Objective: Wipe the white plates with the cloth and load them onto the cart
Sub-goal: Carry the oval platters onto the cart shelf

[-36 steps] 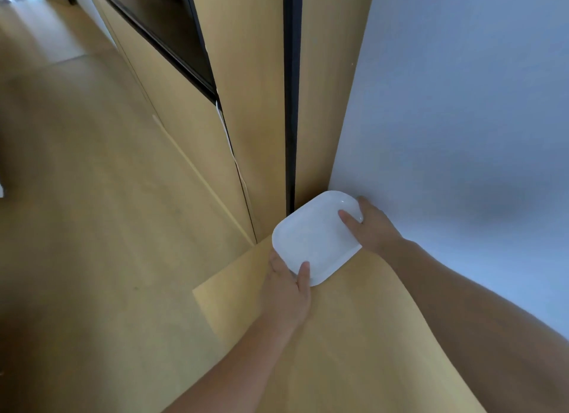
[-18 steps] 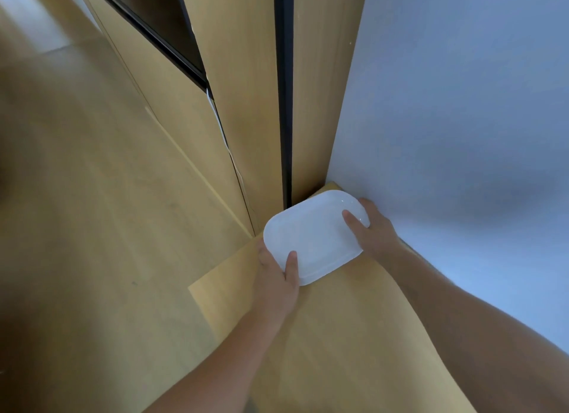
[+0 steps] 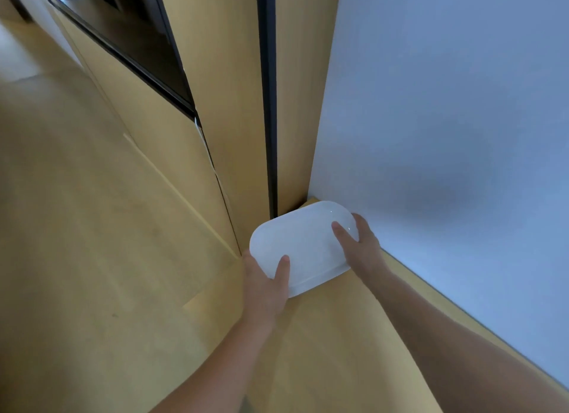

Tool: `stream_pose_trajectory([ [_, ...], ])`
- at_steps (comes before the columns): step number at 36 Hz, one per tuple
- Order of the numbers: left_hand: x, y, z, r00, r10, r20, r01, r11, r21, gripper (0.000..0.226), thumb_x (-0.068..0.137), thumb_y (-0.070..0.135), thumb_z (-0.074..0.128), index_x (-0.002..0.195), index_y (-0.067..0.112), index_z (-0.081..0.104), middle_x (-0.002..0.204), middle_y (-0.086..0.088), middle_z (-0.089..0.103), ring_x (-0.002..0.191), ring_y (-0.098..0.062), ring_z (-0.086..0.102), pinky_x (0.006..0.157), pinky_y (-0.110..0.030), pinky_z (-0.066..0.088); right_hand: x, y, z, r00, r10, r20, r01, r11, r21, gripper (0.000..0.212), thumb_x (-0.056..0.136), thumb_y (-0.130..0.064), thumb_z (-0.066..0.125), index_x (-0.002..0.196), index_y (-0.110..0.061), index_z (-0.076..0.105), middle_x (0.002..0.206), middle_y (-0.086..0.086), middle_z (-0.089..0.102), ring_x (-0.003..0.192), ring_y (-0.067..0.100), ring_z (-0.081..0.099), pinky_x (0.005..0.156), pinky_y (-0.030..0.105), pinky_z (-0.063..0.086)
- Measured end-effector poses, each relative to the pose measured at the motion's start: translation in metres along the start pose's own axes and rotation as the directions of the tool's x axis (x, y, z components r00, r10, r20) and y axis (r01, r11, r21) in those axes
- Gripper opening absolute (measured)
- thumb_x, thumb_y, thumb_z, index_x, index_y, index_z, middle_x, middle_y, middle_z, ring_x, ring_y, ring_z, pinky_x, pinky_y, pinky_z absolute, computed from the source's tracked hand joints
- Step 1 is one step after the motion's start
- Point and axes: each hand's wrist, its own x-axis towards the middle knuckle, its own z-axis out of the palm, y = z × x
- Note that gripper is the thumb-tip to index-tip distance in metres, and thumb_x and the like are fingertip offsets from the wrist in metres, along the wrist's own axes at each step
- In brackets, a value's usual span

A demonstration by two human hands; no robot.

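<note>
- While both hands hold it, the plate sits just below the middle of the frame, in the corner where the wall meets the cabinet.
- The plate is white and oblong with rounded corners, its face turned up.
- The left hand grasps the plate's lower left edge. Its thumb lies on top and the other fingers go under the rim, out of sight.
- The right hand grasps the right edge the same way, thumb on top, fingers hidden behind the rim on the wall side.
- A wooden counter runs from the corner toward the lower right, under the plate (whether the plate touches it or hangs just above, I cannot tell).
- The pale wall fills the right half of the frame.
- A dark strip runs down the light wood cabinet and ends just beside the plate's far edge.
- A dark glossy panel slants across the upper left.
- A wooden floor takes up the left side.
- Both bare forearms come in from the bottom edge.
</note>
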Motion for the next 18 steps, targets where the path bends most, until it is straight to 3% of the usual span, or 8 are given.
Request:
stream_pose_trajectory([
  [2,-0.004,0.011,-0.011,0.998,0.048,0.035,-0.048,0.999,-0.01,0.067,0.09,0.035,0.064,0.144,0.019,0.029,0.117,0.02,0.047,0.099,0.01,0.049,0.076,-0.002,0.037,-0.019,-0.016,-0.008,0.998,-0.011,-0.057,0.013,1.0,0.021,0.055,0.083,-0.063,0.052,0.13,-0.037,0.042,0.103,-0.023,0.053,0.091,-0.001,0.053,0.065,0.017,0.04],
  [5,-0.007,0.028,-0.026,0.986,0.134,0.097,-0.131,0.991,-0.034,0.061,0.09,0.034,0.064,0.14,0.024,0.031,0.11,0.031,0.044,0.095,0.029,0.043,0.068,0.0,0.039,-0.044,-0.039,-0.018,0.993,-0.018,-0.116,0.024,0.999,0.046,0.06,0.074,-0.067,0.05,0.125,-0.035,0.046,0.103,-0.019,0.057,0.09,-0.001,0.055,0.063,0.018,0.041],
  [9,-0.014,0.055,-0.055,0.941,0.242,0.238,-0.223,0.969,-0.103,0.06,0.082,0.042,0.063,0.133,0.031,0.035,0.114,0.026,0.049,0.103,0.013,0.049,0.075,-0.011,0.039,-0.093,-0.063,-0.026,0.973,-0.015,-0.229,0.041,0.993,0.11,0.061,0.074,-0.065,0.053,0.122,-0.028,0.053,0.105,-0.013,0.064,0.091,0.002,0.062,0.066,0.02,0.046],
  [14,-0.031,0.09,-0.086,0.812,0.373,0.449,-0.349,0.927,-0.139,0.052,0.079,0.039,0.064,0.125,0.035,0.041,0.112,0.024,0.056,0.1,0.014,0.054,0.076,-0.012,0.042,-0.171,-0.082,-0.029,0.904,0.021,-0.426,0.058,0.984,0.171,0.061,0.076,-0.064,0.058,0.122,-0.024,0.053,0.11,-0.012,0.062,0.098,0.006,0.062,0.073,0.024,0.048],
  [16,-0.043,0.1,-0.094,0.756,0.398,0.519,-0.388,0.912,-0.133,0.052,0.084,0.033,0.064,0.129,0.035,0.038,0.116,0.023,0.055,0.101,0.014,0.053,0.079,-0.014,0.041,-0.205,-0.086,-0.029,0.864,0.046,-0.501,0.063,0.978,0.198,0.056,0.08,-0.061,0.06,0.121,-0.023,0.051,0.11,-0.012,0.061,0.098,0.005,0.06,0.072,0.023,0.047],
  [18,-0.059,0.111,-0.099,0.699,0.421,0.579,-0.435,0.892,-0.123,0.062,0.085,0.034,0.063,0.14,0.028,0.034,0.124,0.017,0.053,0.109,0.002,0.053,0.086,-0.02,0.04,-0.238,-0.089,-0.031,0.817,0.078,-0.571,0.062,0.973,0.223,0.053,0.084,-0.057,0.062,0.121,-0.022,0.05,0.11,-0.012,0.06,0.097,0.003,0.06,0.069,0.02,0.045],
])
